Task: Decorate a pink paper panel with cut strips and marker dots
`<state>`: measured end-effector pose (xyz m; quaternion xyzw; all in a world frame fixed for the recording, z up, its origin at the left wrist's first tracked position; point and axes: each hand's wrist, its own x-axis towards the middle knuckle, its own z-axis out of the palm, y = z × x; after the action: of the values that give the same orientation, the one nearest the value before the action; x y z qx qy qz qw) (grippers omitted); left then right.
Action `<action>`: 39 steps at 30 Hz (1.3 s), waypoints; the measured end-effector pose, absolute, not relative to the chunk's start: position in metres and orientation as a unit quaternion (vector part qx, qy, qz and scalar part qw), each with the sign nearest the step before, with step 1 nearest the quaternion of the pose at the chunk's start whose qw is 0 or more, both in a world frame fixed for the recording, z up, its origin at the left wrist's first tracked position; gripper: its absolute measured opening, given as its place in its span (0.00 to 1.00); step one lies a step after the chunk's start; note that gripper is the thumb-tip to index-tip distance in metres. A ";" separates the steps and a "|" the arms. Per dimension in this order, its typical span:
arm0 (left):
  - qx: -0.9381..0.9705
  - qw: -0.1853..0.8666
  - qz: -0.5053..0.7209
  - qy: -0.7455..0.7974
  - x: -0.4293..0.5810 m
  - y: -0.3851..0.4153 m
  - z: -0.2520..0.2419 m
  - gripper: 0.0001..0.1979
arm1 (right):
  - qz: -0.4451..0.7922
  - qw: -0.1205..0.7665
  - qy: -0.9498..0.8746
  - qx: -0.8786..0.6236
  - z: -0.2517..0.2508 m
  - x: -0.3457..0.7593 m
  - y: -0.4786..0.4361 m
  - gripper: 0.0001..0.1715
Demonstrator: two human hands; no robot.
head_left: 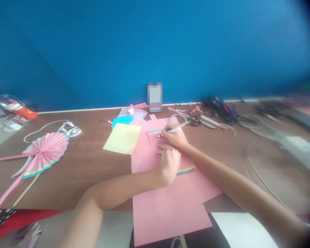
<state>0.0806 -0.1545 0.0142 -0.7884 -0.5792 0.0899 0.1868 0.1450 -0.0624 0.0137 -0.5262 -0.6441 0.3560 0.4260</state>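
Note:
My right hand [174,135] is closed around a white pen [174,130] with a red tip end, which touches a pink paper piece [152,136]. That piece has small red dots on it and a blue strip along its top edge. Just below, my left hand [168,162] lies on the pink paper with its fingers stretched out, holding nothing I can see. Large pink sheets [167,210] spread under both hands and hang over the table's front edge. A yellow and blue strip [186,170] shows beside my left wrist.
A yellow sheet [122,138] and blue paper [122,120] lie left of my hands. Further left is a pleated pink paper fan [46,153]. A propped phone-like device [154,97] stands by the blue wall. Scissors [193,121], paper strips and cables lie at right.

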 end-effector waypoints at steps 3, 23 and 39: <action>-0.791 0.187 0.088 -0.576 0.080 -0.155 0.015 0.21 | 0.358 0.451 -0.638 -0.511 0.006 0.147 -0.058 0.06; -0.801 0.130 0.078 -0.580 0.079 -0.155 0.018 0.22 | 0.380 0.490 -0.607 -0.497 0.000 0.156 -0.051 0.06; -0.801 0.128 0.082 -0.579 0.078 -0.156 0.017 0.24 | 0.370 0.479 -0.625 -0.493 -0.002 0.157 -0.049 0.06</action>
<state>0.0785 -0.1564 0.0169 -0.8008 -0.5792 0.0823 0.1284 0.1568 -0.0486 -0.0022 -0.4931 -0.6248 0.3702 0.4791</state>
